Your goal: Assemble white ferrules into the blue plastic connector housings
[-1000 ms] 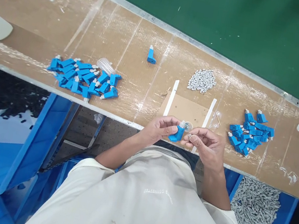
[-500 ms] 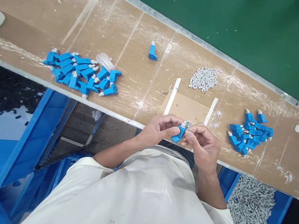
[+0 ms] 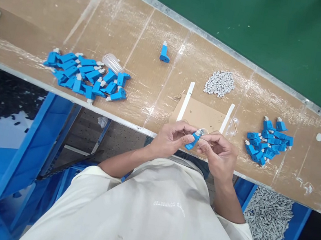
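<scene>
Since a second ago both hands have drawn closer together at the near edge of the scuffed brown table (image 3: 152, 23), and the small blue plastic part (image 3: 191, 142) has tipped from upright to slanted between them. Left hand (image 3: 172, 138) has its grip clamped on the part's angular blue body, while the right hand (image 3: 218, 153) pinches at its white tip, fingers closed. Heaps of matching blue parts (image 3: 86, 76) (image 3: 268, 143) lie on either side, with a mound of tiny grey pieces (image 3: 219, 83) beyond.
</scene>
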`<state>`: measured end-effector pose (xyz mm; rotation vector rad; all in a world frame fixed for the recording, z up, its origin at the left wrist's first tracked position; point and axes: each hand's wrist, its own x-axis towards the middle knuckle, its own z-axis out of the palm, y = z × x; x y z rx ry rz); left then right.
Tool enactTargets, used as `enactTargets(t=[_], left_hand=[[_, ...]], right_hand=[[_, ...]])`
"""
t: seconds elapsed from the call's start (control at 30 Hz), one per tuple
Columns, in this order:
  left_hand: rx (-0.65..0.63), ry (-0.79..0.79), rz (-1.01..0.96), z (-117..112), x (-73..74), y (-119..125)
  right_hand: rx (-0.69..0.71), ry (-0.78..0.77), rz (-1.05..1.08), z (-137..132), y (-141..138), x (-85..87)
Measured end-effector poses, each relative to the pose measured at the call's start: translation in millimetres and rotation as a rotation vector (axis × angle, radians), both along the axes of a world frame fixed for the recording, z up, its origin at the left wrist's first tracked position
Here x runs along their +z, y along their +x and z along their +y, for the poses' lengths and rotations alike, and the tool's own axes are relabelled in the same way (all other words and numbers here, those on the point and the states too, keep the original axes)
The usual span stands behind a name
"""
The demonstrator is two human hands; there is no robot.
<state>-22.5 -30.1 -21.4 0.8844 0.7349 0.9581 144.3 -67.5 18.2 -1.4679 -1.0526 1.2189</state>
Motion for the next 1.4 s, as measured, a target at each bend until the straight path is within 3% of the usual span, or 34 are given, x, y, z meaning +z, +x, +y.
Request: enactTargets(t=[0.3,0.87,1.23,1.4], left_hand=[[-0.176,-0.041,-0.061,-2,4.5,1],[-0.237,0.069,-0.003,5,13.2,-5],[-0.186,0.038,-0.018,5,13.2,-2],[-0.184,-0.087,-0.100,6,19.4,1]], right_hand=[[0.040,-0.168,0.390,2,13,-10.3],[0.073,-0.225,0.504,2,19,-12.9],[0.024,-0.195,0.467,3,6,-9.6],[0.090,-0.214,0.553,4,12,-5.5]])
